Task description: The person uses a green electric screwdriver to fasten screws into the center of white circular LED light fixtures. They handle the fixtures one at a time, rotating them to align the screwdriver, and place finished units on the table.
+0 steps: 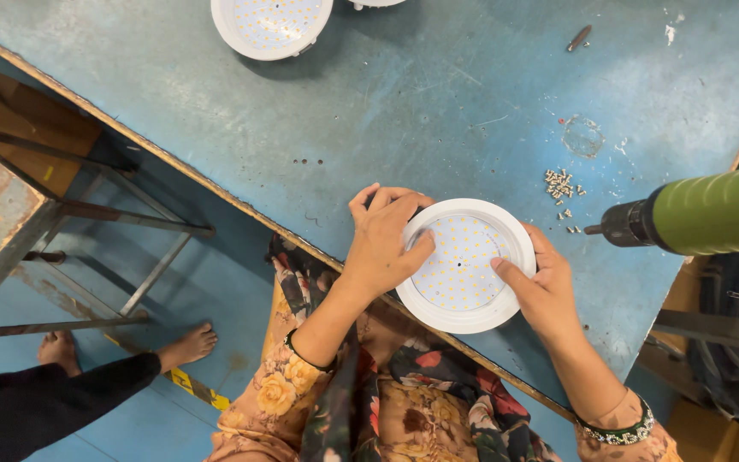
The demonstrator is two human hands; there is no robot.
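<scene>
- Centre of the frame: we've got a round white lamp disc (465,265) sitting at the near edge of the table, smooth plastic rim around a flat panel dotted with rows of tiny yellowish LED chips.
- Our left hand (382,244) is curled over the disc's left rim, fingers wrapped around the top edge and the thumb pressed flat on the panel, so it's gripping the disc.
- Our right hand (540,291) cups the right rim, thumb lying on the panel face, the other fingers tucked behind the edge, holding it too.
- The table (438,103) is worn blue-painted sheet, scratched and scuffed, with a thin rusty-looking edge strip running diagonally.
- Right of the disc there's a little scatter of small silvery screws (560,186) on the blue surface.
- Right edge of the frame: a powered screwdriver (694,216) with a matte green cylindrical body and a black nose, its bit pointing left toward the disc, near it but not touching.
- Top of the frame: another round white LED disc (271,24), same kind, partly cut off.
- Lower left: someone else's bare feet (186,346) on the blue floor, next to a metal frame stool (87,214).
</scene>
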